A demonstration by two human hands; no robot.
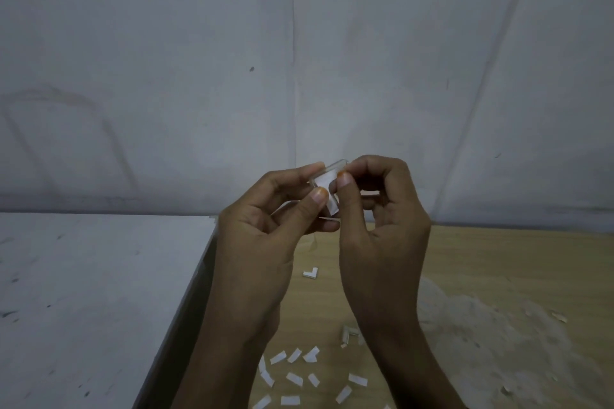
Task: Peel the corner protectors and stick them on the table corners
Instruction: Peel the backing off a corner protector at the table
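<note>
A small clear corner protector (325,180) with white adhesive backing is held up in front of me, above the seam between two tables. My left hand (265,226) grips it between thumb and fingers. My right hand (378,219) pinches at the white backing with thumb and forefinger. Two more corner protectors lie on the wooden table (481,262): one (310,272) in the middle, another (349,333) nearer me. The fingers cover much of the held protector.
A white table (93,292) fills the left, its right edge meeting the wooden table. Several peeled white backing strips (299,372) lie scattered on the wood near me. Crumpled clear plastic (491,335) lies at the right. A pale wall stands behind.
</note>
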